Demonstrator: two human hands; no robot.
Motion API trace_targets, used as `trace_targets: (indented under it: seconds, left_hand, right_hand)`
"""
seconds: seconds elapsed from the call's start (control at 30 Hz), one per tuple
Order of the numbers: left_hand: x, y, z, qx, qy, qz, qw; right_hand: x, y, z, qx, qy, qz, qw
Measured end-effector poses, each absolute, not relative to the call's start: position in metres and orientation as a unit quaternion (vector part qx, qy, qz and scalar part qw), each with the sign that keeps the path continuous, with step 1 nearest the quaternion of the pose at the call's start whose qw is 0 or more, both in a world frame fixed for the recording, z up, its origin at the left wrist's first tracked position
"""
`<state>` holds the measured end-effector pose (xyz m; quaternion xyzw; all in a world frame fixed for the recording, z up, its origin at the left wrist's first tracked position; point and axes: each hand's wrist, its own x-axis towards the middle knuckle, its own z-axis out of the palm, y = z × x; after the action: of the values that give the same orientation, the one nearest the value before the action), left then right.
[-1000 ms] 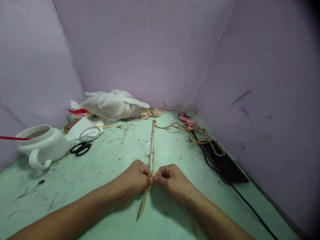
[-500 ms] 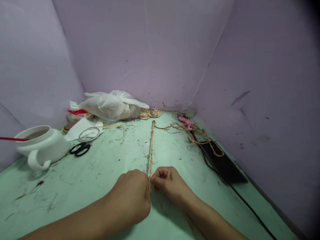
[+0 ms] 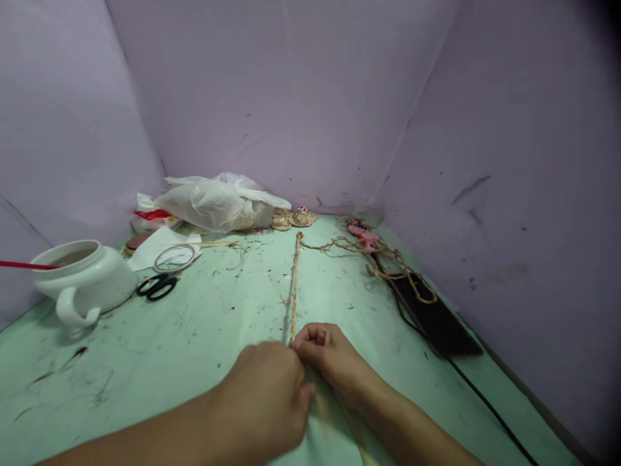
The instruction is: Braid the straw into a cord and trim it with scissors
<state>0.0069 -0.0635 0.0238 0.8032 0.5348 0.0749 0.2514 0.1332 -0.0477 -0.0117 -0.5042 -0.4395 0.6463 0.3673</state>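
At the middle of the table (image 3: 179, 362), the braided cord (image 3: 296, 278) lies with its long axis running from near the far edge toward your own side, almost square to that edge. The far tip points at the far edge; the near end points at you, slightly farther left than the tip. Your right hand (image 3: 326, 355) pinches the cord's near end between thumb and curled fingers. Your left hand (image 3: 266, 395) is curled, back upward, just beside the right hand and nearer to you; you cannot tell whether it grips a strand (its fingertips are hidden, and the hand is blurred). A pale strand (image 3: 358, 435) runs toward the near side, alongside your right forearm. From the cord's far tip, thin twine (image 3: 316, 247) leads right into loose loops beside a pink object (image 3: 365, 237), near the far right corner, and partly over a black slab (image 3: 439, 320) along the right edge. Toward the left edge stands a white pot (image 3: 104, 281), with black-handled scissors (image 3: 158, 287) just beside it. A white plastic bag (image 3: 213, 206) lies at the far edge, left of the cord.
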Motion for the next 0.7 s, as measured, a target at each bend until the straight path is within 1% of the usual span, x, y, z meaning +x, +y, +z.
trace_targets:
  seconds: [0.07, 0.1, 0.17, 0.23, 0.3, 0.37, 0.5, 0.6, 0.7]
  left_hand:
    - [0.001, -0.048, 0.034, 0.756, 0.563, 0.135, 0.304]
    - [-0.002, -0.04, 0.037, 0.718, 0.577, 0.152, 0.357]
    - [-0.004, -0.028, 0.037, 0.609, 0.591, 0.141, 0.51]
    - [-0.004, -0.023, 0.03, 0.52, 0.552, 0.11, 0.643]
    - [-0.002, -0.023, 0.022, 0.477, 0.508, 0.099, 0.71]
    - [0.001, -0.025, 0.016, 0.467, 0.508, 0.107, 0.716]
    - [0.007, -0.028, 0.014, 0.506, 0.563, 0.074, 0.649]
    - [0.01, -0.028, 0.011, 0.526, 0.595, 0.071, 0.604]
    - [0.012, -0.028, 0.004, 0.539, 0.597, 0.096, 0.587]
  right_hand:
    - [0.137, -0.046, -0.01, -0.49, -0.439, 0.662, 0.359]
    - [0.138, -0.045, -0.01, -0.482, -0.44, 0.671, 0.351]
    - [0.141, -0.044, -0.009, -0.471, -0.443, 0.685, 0.335]
    - [0.142, -0.043, -0.009, -0.456, -0.444, 0.696, 0.332]
    - [0.143, -0.041, -0.01, -0.439, -0.459, 0.7, 0.326]
    - [0.145, -0.039, -0.011, -0.439, -0.487, 0.689, 0.309]
    - [0.15, -0.039, -0.014, -0.497, -0.562, 0.609, 0.257]
    - [0.152, -0.043, -0.014, -0.528, -0.661, 0.477, 0.236]
    - [0.152, -0.049, -0.011, -0.531, -0.746, 0.345, 0.207]
